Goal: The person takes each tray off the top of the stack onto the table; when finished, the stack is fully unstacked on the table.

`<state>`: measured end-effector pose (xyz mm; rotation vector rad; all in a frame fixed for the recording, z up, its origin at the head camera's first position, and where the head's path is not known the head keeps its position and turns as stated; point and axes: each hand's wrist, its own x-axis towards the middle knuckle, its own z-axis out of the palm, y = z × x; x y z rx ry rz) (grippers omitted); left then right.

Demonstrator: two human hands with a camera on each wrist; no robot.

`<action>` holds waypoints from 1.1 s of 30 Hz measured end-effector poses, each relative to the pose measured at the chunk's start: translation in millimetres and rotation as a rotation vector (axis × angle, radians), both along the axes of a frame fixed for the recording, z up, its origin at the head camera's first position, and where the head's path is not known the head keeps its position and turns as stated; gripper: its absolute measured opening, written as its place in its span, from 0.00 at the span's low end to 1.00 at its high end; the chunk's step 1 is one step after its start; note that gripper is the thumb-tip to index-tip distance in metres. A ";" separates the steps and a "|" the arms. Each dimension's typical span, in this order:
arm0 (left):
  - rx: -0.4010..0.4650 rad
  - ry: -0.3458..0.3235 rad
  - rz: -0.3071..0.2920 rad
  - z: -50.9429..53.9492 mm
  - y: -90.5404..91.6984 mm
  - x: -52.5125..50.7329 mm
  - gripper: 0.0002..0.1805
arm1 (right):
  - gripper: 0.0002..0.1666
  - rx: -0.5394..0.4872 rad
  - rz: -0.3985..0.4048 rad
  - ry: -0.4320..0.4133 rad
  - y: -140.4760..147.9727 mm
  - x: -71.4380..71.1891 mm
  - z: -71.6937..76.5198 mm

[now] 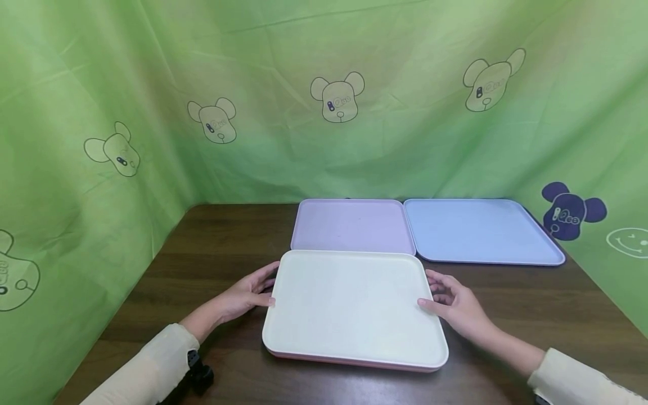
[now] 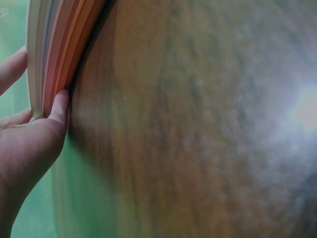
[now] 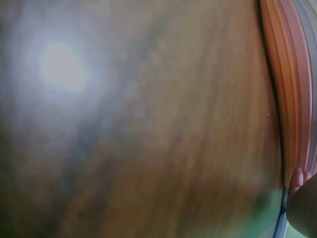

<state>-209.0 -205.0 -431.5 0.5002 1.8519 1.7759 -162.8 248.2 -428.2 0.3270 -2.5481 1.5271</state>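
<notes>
A white rectangular tray [image 1: 354,306] tops a stack of trays in the head view. Under it, greyish, pink and orange edges of the stack [image 2: 59,49] show in the left wrist view. My left hand [image 1: 245,295] grips the stack's left side, its thumb on the white rim and its other fingers along the side; one fingertip reaches the lowest edge. On the right side my right hand [image 1: 458,308] holds the stack the same way, mostly cut off in the right wrist view. Whether the stack rests fully on the table cannot be told.
A lavender tray [image 1: 354,225] lies just behind the stack. Beside it, to the right, is a larger light blue tray [image 1: 481,229]. The brown wooden table [image 1: 217,242] is bordered by a green curtain [image 1: 283,152] with printed bear heads.
</notes>
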 end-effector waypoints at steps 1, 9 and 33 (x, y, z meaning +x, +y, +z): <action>-0.001 0.001 0.000 -0.1 0.0 0.1 0.50 | 0.37 -0.001 0.003 -0.001 0.0 0.6 -0.6; -0.004 0.001 0.003 1.9 0.8 1.1 0.50 | 0.36 0.022 -0.006 -0.017 0.7 0.7 -0.1; -0.005 -0.009 -0.003 0.9 0.4 2.1 0.49 | 0.31 0.094 -0.027 -0.027 3.3 -3.0 14.8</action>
